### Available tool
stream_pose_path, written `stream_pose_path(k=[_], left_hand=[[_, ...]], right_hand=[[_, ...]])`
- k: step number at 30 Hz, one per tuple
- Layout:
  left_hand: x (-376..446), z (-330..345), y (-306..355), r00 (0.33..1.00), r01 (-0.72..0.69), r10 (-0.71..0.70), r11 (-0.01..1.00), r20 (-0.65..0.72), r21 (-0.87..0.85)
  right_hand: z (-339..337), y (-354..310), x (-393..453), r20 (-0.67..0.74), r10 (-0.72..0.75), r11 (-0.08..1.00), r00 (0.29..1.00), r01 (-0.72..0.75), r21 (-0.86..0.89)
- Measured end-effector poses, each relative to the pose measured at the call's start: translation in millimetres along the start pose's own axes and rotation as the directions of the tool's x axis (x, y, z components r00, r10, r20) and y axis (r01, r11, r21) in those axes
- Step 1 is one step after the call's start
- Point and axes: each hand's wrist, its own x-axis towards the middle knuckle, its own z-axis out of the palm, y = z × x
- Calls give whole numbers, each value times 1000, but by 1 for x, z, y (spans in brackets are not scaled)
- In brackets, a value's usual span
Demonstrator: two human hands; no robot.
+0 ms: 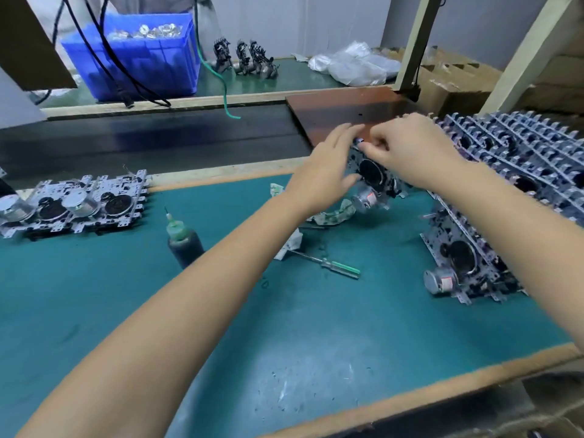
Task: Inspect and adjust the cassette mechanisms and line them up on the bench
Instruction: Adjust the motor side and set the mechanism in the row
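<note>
Above the far middle of the green bench mat [316,327] I hold one cassette mechanism [371,178] tilted, its silver motor hanging at the bottom. My left hand [325,172] supports its left side, fingers straight and thumb under it. My right hand [407,150] pinches a small part at its top edge. Two mechanisms [79,200] lie flat side by side at the far left of the mat. A long row of mechanisms [521,159] stands on edge at the right, with a short stack [464,263] in front of it.
A dark bottle with a green nozzle [183,241] stands mid-left. A green-handled screwdriver [331,263] and a crumpled rag [328,213] lie below my hands. Behind runs a black conveyor belt [158,137], with a blue bin [136,55], three small assemblies [246,58] and plastic bags [350,64] beyond.
</note>
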Motion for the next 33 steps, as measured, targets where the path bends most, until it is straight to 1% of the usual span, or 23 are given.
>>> stream_pose_path(k=[3,5,6,8,11,14,19,23,25,27,29,31,33], left_hand=[[3,31,0,991,137,-137,984,7,-115],[-2,50,3,975,221,-210,959,79,-176],[-5,59,4,969,238,-222,957,107,-168],[-11,73,8,971,225,-211,967,115,-121],[-14,84,12,976,175,-173,984,132,-6],[-10,84,10,963,180,-194,980,187,90],[0,83,11,928,188,-214,976,304,114],[4,86,13,913,195,-233,970,334,142],[4,82,12,904,194,-241,967,352,164],[3,72,10,899,202,-245,967,362,153],[-3,55,8,924,219,-242,970,297,108],[-17,32,6,965,229,-229,973,131,16],[-41,4,6,973,226,-229,968,-22,-110]], right_hand=[[23,17,9,1,82,994,997,-82,-67],[36,27,11,1,138,986,990,-137,-90],[41,30,12,-6,166,982,986,-166,-85],[47,33,14,-31,198,977,980,-200,-75],[51,30,20,-42,191,974,981,-195,-114],[53,27,28,-33,196,970,980,-199,-143],[53,27,36,-38,222,955,974,-225,-193],[49,31,27,-1,237,950,972,-232,-210],[44,26,28,17,249,926,968,-233,-296],[37,15,30,1,308,888,952,-287,-360],[28,-2,28,-35,341,879,939,-332,-342],[17,-24,16,-74,326,902,943,-333,-276],[7,-51,-1,-90,300,930,950,-312,-193]])
